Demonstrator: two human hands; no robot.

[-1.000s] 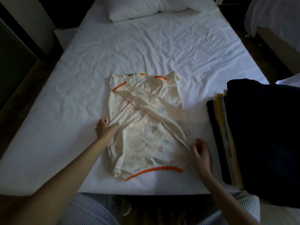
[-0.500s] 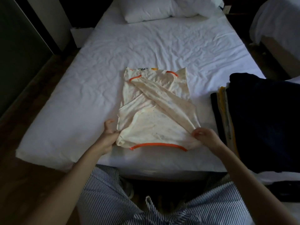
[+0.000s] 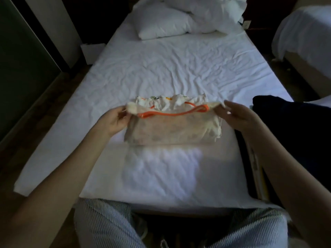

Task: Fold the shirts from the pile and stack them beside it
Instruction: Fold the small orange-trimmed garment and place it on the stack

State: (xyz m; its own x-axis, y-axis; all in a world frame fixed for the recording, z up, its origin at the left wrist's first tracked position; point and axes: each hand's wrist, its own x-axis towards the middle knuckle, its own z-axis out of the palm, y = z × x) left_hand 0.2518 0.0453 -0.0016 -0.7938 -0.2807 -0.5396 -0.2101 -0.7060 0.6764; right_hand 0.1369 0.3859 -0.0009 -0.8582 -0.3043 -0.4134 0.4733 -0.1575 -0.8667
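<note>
Both hands, left hand (image 3: 114,120) and right hand (image 3: 234,117), pinch the shirt (image 3: 172,129) hem's corners, carrying it far to halve it.

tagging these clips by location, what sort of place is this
Most likely a bedroom, perhaps a hotel or guest room: a bed made up with a white sheet, white pillows at its head, and what looks like a second bed at the right edge.
</note>
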